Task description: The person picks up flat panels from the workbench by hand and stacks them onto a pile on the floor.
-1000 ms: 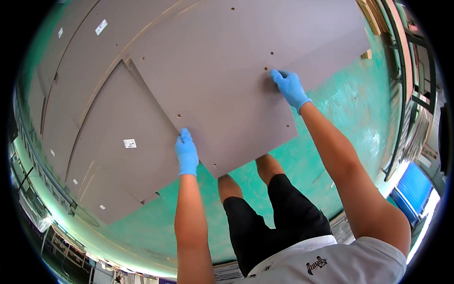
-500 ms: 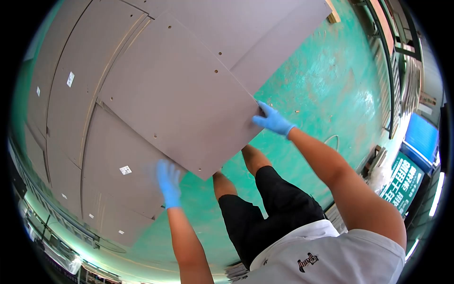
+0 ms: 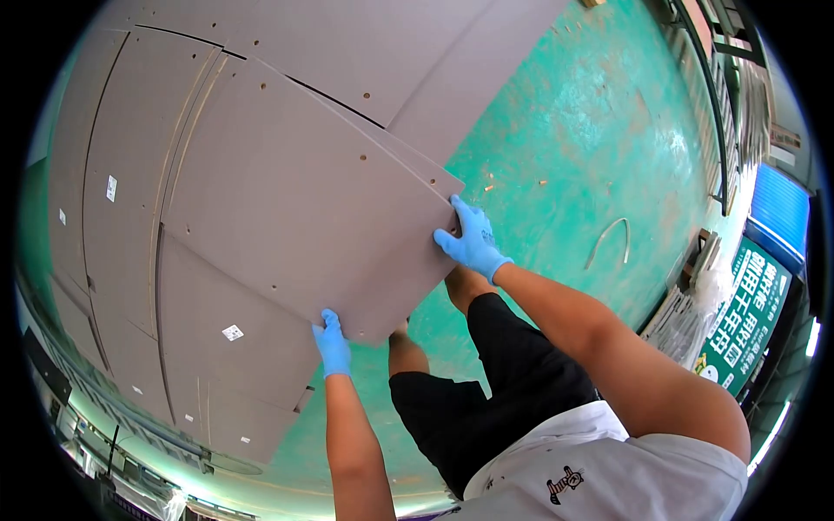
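A flat grey-brown board (image 3: 304, 191) with small drilled holes lies over other boards, its near end reaching toward my legs. My right hand (image 3: 473, 236), in a blue glove, grips its right edge near the near corner, thumb on top. My left hand (image 3: 332, 345), also gloved in blue, holds the board's left edge near the other corner, fingers partly hidden. Along the right side, a narrow part of another board (image 3: 426, 169) shows from beneath.
More grey-brown boards (image 3: 130, 165) spread out to the left, some with white labels (image 3: 232, 333). The green floor (image 3: 556, 165) bears small scraps and a bent pale strip (image 3: 610, 239). A metal rack (image 3: 717, 113) and a green sign (image 3: 745, 317) stand at the right.
My left hand has come onto the board's left edge from beside it. My right hand keeps its hold. The board has turned slightly, exposing a strip of the board underneath and a dark gap.
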`<action>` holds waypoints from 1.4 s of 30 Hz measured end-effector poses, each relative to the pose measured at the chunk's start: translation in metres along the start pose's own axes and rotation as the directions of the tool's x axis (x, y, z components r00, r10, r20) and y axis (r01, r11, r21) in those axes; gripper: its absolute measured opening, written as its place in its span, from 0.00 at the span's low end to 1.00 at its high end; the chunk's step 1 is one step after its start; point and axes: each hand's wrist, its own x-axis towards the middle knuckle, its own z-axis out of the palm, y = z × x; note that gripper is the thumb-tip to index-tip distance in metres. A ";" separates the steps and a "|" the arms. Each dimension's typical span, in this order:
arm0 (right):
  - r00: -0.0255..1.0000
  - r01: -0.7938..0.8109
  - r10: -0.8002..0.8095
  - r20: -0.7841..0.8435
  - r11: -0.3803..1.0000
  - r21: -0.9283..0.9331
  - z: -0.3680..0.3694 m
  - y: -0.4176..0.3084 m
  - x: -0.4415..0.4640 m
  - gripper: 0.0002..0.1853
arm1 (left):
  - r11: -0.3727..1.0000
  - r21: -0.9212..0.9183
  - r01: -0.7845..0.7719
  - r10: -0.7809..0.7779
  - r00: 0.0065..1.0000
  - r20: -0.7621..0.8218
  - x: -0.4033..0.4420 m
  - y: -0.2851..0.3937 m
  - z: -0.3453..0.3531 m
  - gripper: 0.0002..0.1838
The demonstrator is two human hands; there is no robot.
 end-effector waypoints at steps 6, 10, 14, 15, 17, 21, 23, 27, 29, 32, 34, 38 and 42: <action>1.000 -0.012 0.013 0.014 1.000 -0.010 0.049 0.002 -0.063 0.38 | 0.994 -0.030 0.107 -0.107 0.994 0.004 -0.026 -0.052 -0.066 0.25; 0.997 0.046 -0.042 0.067 0.998 -0.052 0.095 -0.004 -0.108 0.38 | 0.983 0.072 0.169 -0.155 0.974 -0.168 -0.045 -0.101 -0.128 0.26; 0.983 0.146 -0.123 0.136 0.974 -0.171 0.133 -0.046 -0.141 0.40 | 0.990 0.011 0.142 -0.133 0.954 -0.270 -0.051 -0.142 -0.182 0.29; 0.981 0.141 -0.109 0.162 0.969 -0.202 0.139 -0.054 -0.146 0.41 | 0.990 -0.012 0.139 -0.137 0.949 -0.285 -0.053 -0.144 -0.191 0.29; 0.976 0.161 -0.125 0.179 0.966 -0.201 0.151 -0.070 -0.154 0.42 | 0.986 -0.151 0.068 -0.110 0.951 -0.290 -0.053 -0.144 -0.204 0.29; 0.967 0.194 -0.151 0.204 0.958 -0.212 0.184 -0.092 -0.170 0.43 | 0.993 -0.052 0.108 -0.119 0.921 -0.372 -0.032 -0.163 -0.254 0.22; 0.958 0.186 -0.127 0.257 0.957 -0.221 0.197 -0.103 -0.176 0.43 | 0.991 -0.053 0.119 -0.130 0.922 -0.365 -0.029 -0.155 -0.273 0.20; 0.945 0.140 -0.065 0.320 0.966 -0.217 0.227 -0.119 -0.180 0.46 | 0.992 -0.017 0.128 -0.125 0.918 -0.377 -0.022 -0.121 -0.294 0.15; 0.961 0.153 -0.084 0.265 0.956 -0.251 0.238 -0.123 -0.176 0.47 | 0.990 -0.025 0.141 -0.140 0.916 -0.375 -0.012 -0.118 -0.297 0.15; 0.974 0.187 -0.142 0.178 0.943 -0.274 0.245 -0.122 -0.174 0.48 | 0.995 -0.074 0.065 -0.088 0.925 -0.370 -0.008 -0.097 -0.287 0.15; 0.973 0.220 -0.191 0.130 0.939 -0.266 0.240 -0.129 -0.167 0.48 | 0.992 -0.121 0.025 -0.065 0.938 -0.340 0.004 -0.093 -0.279 0.16; 0.984 0.133 -0.095 0.150 0.954 -0.269 0.238 -0.144 -0.158 0.48 | 0.986 -0.169 0.002 -0.066 0.926 -0.372 0.015 -0.085 -0.272 0.17; 0.987 0.077 -0.034 0.154 0.957 -0.280 0.236 -0.151 -0.155 0.48 | 0.990 -0.144 0.002 -0.054 0.934 -0.354 0.011 -0.093 -0.275 0.15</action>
